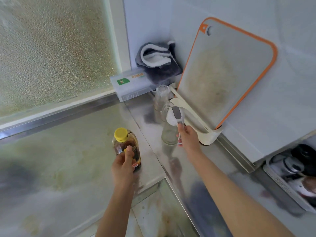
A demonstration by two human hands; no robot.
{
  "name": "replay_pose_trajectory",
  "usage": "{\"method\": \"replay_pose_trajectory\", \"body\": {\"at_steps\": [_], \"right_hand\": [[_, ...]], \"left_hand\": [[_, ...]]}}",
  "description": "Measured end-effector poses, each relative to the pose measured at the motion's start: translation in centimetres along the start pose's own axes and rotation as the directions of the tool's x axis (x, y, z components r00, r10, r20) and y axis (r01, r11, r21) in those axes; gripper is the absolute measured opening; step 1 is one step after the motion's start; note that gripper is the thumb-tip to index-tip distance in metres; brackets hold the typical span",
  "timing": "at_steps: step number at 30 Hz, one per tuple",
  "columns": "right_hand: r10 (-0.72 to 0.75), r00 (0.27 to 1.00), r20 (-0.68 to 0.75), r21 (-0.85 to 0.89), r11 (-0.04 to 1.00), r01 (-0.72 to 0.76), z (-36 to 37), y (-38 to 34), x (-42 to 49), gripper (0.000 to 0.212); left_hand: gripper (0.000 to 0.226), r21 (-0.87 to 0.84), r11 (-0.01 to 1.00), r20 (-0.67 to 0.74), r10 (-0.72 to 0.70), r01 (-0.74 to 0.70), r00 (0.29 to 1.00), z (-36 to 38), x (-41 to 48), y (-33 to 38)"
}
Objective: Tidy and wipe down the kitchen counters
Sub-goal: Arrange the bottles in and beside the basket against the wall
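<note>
Left hand [122, 162] grips yellow-capped bottle [126, 144]; right hand [188, 139] grips brush [175, 115] handle. Just beside brush, glass bottle [168, 135]; behind, cutting board [225, 74] in rack [209, 136]; cloth [159, 59] in corner.

Slim bare forearms; the left hand [122, 165] and right hand [189, 138] bare too

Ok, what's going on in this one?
A person is tidying a corner of a steel counter. The left hand grips a yellow-capped bottle of dark liquid. The right hand holds a white and grey brush-like tool by its handle, in front of two clear glass jars. Behind them, an orange-rimmed cutting board stands in a cream holder. A grey towel sits in the corner.
</note>
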State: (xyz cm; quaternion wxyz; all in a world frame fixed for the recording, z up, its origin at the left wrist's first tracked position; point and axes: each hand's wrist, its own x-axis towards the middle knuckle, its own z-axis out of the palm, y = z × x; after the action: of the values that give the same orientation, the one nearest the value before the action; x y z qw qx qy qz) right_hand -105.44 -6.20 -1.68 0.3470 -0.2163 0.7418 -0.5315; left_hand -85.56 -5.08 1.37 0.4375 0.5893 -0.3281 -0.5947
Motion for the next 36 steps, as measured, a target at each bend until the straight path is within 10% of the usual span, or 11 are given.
{"method": "replay_pose_trajectory", "body": {"at_steps": [10, 25, 36], "right_hand": [[0.043, 0.962, -0.270, 0.184, 0.983, 0.008, -8.5, 3.6, -9.5, 0.044], [0.165, 0.672, -0.722, 0.302, 0.949, 0.092, -31.0, 8.0, -23.1, 0.038], [0.218, 0.594, -0.775, 0.370, 0.917, 0.146, -44.1, 14.3, -23.9, 0.028]], "left_hand": [[0.024, 0.202, 0.958, 0.341, 0.124, -0.202, 0.932, 3.8, -3.5, 0.0], [0.023, 0.327, 0.929, 0.809, -0.182, -0.172, 0.559, 20.0, -19.3, -9.4], [0.029, 0.271, 0.902, 0.934, -0.162, -0.337, 0.318, 30.3, -28.2, -16.6]]}}
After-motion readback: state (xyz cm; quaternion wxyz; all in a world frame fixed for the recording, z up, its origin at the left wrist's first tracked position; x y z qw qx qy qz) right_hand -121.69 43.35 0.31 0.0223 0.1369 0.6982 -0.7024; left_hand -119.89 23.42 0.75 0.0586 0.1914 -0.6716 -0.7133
